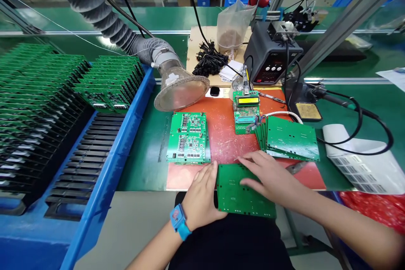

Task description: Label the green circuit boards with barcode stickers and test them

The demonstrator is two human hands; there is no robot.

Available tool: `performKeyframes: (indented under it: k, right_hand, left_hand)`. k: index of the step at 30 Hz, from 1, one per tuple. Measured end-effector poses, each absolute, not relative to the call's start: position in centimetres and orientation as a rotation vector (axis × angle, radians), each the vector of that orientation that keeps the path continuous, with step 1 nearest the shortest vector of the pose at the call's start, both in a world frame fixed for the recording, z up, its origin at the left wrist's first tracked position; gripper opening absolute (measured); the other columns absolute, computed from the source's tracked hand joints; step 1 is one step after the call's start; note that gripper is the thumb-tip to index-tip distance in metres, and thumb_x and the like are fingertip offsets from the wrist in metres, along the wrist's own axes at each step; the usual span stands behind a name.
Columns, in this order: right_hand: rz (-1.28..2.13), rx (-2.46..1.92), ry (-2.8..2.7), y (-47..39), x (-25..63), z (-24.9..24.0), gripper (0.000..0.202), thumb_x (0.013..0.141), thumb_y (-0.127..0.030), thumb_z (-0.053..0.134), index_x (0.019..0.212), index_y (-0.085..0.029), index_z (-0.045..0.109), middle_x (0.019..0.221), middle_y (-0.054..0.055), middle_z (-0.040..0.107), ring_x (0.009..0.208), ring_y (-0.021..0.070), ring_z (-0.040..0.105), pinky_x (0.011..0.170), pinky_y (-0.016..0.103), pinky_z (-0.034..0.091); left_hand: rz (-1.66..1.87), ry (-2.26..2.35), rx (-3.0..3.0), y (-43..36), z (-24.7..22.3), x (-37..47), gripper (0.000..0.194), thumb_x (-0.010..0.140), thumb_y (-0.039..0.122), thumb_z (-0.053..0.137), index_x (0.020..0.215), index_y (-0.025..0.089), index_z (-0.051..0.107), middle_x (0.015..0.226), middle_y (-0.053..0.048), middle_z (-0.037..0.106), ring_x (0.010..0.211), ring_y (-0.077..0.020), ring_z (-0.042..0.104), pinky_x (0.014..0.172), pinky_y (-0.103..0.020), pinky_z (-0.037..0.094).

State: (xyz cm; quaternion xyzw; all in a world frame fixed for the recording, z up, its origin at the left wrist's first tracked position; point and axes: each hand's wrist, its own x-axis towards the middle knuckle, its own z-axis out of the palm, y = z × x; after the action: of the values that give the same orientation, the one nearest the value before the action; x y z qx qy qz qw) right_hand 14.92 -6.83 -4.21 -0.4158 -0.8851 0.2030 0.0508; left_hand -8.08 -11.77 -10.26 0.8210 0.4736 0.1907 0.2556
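A glossy green tabletop is carrying a scuffed, flat red mat, while a thin, rectangular green circuit board is jutting past the front edge. The bare left hand is grasping its left side; the bare right hand is spanning its upper right, grip released, fingers splayed.

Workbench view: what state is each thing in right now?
Front board: mostly bare face up.
Left hand: along the front board's left edge.
Right hand: fingers spread, over the front board.
Display boards: stacked, digits unlit.
Right-hand boards: fanned out.
Small screen: yellow, no readable text.
Blue bin: holding upright boards.
Label sheet: curled.
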Motion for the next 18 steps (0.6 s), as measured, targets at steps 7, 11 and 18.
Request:
performKeyframes:
  k: [7,11,18]
  right_hand:
    - [0.481,-1.254,-2.826,-11.0,14.1,-5.0,0.096,0.059,-0.027,0.074,0.144,-0.017,0.029,0.139,0.022,0.037,0.132,0.0416,0.029,0.105,0.061,0.026]
    - [0.497,-1.329,-2.731,-8.3,16.9,-1.8,0.097,0.060,-0.027,0.069,0.145,-0.018,0.024,0.139,0.018,0.035,0.132,0.0385,0.030,0.105,0.056,0.031]
    - [0.418,-1.643,-2.711,1.0,27.5,-0.4,0.096,0.066,-0.041,0.070,0.146,-0.019,0.021,0.141,0.017,0.033,0.132,0.0382,0.031,0.105,0.055,0.032]
  left_hand:
    - [0.515,1.299,2.230,-11.8,-10.2,-8.1,0.119,0.061,0.036,0.074,0.147,0.014,-0.006,0.143,-0.022,0.037,0.130,-0.0393,0.037,0.102,-0.057,0.037]
    - [0.513,1.319,2.220,-11.7,-10.1,-7.9,0.123,0.060,0.037,0.077,0.147,0.016,-0.007,0.142,-0.021,0.039,0.129,-0.0385,0.039,0.101,-0.056,0.038]
    - [0.494,1.349,2.205,-11.7,-10.1,-7.6,0.124,0.058,0.042,0.078,0.148,0.018,-0.005,0.142,-0.019,0.041,0.129,-0.0374,0.039,0.103,-0.055,0.036]
